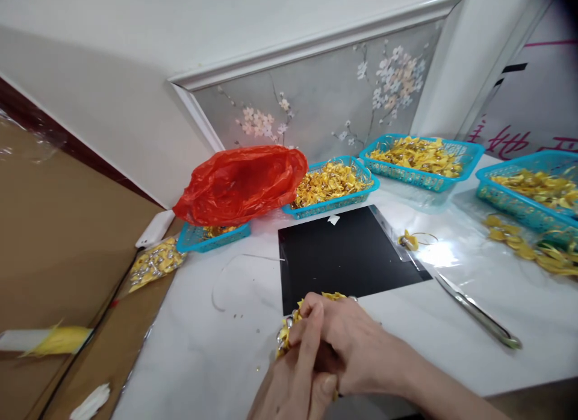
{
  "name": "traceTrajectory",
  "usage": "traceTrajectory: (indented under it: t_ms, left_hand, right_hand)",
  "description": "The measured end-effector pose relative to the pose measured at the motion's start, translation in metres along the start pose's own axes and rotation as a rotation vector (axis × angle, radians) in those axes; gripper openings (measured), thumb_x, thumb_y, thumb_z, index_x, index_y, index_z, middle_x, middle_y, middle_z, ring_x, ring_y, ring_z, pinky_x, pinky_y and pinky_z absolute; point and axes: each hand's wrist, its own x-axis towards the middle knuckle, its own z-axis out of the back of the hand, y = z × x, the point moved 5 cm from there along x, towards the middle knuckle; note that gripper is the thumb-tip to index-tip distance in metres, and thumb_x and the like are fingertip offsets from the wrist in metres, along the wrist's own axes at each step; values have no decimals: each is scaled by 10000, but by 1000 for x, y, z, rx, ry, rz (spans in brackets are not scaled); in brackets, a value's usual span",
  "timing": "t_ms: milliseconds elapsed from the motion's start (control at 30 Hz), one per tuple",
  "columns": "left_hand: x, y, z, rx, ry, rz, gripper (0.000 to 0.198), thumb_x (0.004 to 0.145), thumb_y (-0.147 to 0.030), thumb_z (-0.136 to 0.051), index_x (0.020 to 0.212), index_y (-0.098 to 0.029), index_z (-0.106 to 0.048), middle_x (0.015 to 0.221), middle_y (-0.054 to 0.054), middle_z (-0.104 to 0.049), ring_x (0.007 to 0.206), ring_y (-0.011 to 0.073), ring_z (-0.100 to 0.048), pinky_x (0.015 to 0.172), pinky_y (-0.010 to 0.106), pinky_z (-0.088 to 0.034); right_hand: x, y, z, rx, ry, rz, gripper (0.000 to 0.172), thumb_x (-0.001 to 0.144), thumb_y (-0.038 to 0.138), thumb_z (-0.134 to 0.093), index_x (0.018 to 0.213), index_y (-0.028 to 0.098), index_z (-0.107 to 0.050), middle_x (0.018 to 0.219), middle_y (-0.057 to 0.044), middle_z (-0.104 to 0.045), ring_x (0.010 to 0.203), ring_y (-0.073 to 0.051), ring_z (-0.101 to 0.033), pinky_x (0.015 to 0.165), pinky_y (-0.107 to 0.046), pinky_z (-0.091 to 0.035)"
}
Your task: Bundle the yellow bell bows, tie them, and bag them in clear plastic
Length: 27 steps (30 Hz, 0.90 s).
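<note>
Both my hands meet at the near edge of the white table (203, 335). My left hand (291, 384) comes up from below with its fingers pressed together around a small yellow ornament with a metal ring (289, 329). My right hand (347, 344) reaches in from the right and closes over the same yellow piece from above. Most of the ornament is hidden under the fingers. Just beyond the hands lies a black square mat (343, 257).
Several blue baskets of yellow ornaments (334, 188) (419, 158) (528, 191) line the back, one under a red plastic bag (239, 182). A metal tool (478, 314) lies right of the mat. Loose yellow pieces (528, 245) and a bagged lot (153, 263) lie nearby.
</note>
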Motion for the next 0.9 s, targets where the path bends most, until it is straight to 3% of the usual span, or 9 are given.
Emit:
traceTrajectory:
  t_ms: [133,233,367,500,667,767,900]
  left_hand:
    - [4,2,-6,-46,94,-20,673,961,-339,-334,1485,-301,87,1318,106,-619,1067,269,-657,838,355,-546]
    - [7,2,-6,-97,0,10,646,965,-325,-317,1503,-278,39,1364,116,-578,1095,263,-642,885,371,-524]
    - [4,3,-10,-104,-112,25,606,957,-279,-334,1515,-268,-96,1357,95,-587,1150,255,-611,939,358,-497]
    - [1,3,-12,-158,-162,14,552,970,-263,-304,1504,-310,-174,1306,46,-634,1080,209,-657,865,289,-540]
    - [-1,4,0,-180,-282,160,540,969,-292,-316,1500,-265,-220,1339,67,-600,997,234,-693,818,337,-575]
    - [1,2,6,-204,-260,163,571,977,-314,-289,1518,-262,-114,1182,82,-708,737,192,-727,670,284,-592]
    - [6,-2,7,-136,-133,105,597,977,-336,-269,1517,-283,-20,996,60,-768,626,174,-716,547,238,-558]
  right_hand:
    - [0,-2,-3,-34,13,-37,160,598,248,-637,684,207,-508,770,32,-470,610,-119,-448,484,-257,-215]
    - [0,-2,-3,-33,-23,-27,137,599,193,-584,721,213,-523,789,26,-482,620,-125,-458,488,-261,-220]
    - [0,-6,-1,22,-83,-31,277,621,167,-578,890,235,-577,894,14,-526,668,-135,-515,522,-254,-281]
    - [-2,-8,2,54,-99,-7,252,657,102,-535,874,220,-580,956,7,-550,698,-131,-544,550,-245,-319]
    - [-6,2,7,134,-98,41,262,685,77,-496,890,220,-578,929,6,-557,792,-150,-564,630,-255,-371]
    - [-5,3,5,108,-99,33,275,687,146,-543,931,252,-611,935,16,-558,759,-149,-557,600,-260,-352]
    - [-2,0,0,40,-91,22,238,662,202,-568,890,252,-614,913,14,-553,715,-150,-542,555,-267,-310]
